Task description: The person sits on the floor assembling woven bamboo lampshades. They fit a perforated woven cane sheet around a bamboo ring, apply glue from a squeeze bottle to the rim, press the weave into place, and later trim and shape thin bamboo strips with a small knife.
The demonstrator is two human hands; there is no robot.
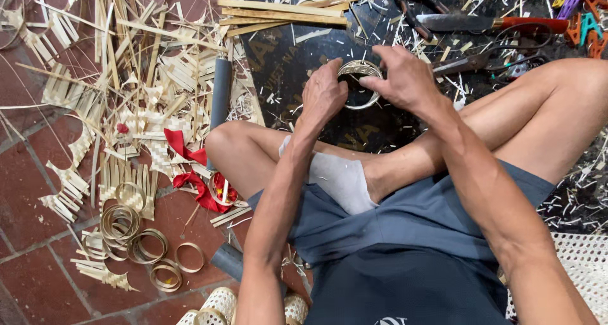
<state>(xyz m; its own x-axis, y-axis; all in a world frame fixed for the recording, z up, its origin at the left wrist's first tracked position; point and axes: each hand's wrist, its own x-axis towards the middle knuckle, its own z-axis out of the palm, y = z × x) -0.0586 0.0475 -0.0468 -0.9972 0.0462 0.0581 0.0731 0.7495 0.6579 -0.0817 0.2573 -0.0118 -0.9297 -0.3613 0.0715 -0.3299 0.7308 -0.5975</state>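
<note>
One bamboo ring (358, 84) between two hands' fingers (375, 84)

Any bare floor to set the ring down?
Bare tiles at lower left, beside the finished rings. Dark mat left of the ring, held by left hand and right hand, is fairly open. Strip pile and knife area are crowded.
</note>
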